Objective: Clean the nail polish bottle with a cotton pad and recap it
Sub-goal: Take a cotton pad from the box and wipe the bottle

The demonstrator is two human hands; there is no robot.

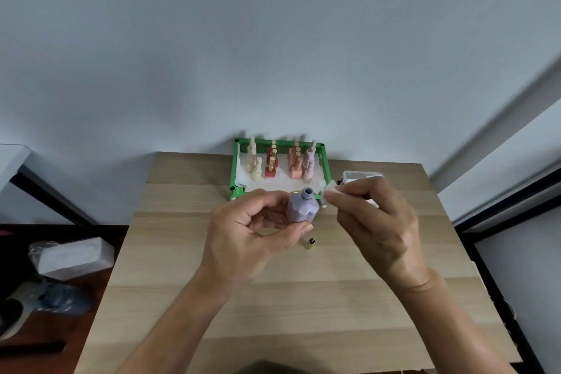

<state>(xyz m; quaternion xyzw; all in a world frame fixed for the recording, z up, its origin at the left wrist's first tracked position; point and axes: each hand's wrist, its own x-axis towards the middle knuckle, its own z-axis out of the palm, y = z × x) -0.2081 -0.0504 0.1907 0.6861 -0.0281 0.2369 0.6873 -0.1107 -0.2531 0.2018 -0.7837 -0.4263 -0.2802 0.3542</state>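
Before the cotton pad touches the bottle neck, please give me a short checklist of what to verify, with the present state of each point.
1. Lilac bottle held in left hand, in a firm grip: ok.
2. Bottle uncapped, neck exposed: ok.
3. Cotton pad pinched in right hand: ok.
4. Pad touching the neck: not ok, it is beside it, apart.
5. Cap within reach on the table: ok.
6. Polish residue on the neck: cannot tell.

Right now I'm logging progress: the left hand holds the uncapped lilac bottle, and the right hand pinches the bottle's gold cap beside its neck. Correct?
Not quite. In the head view the right hand pinches a white cotton pad, not the cap. The gold cap lies on the table. The left hand does hold the uncapped lilac bottle.
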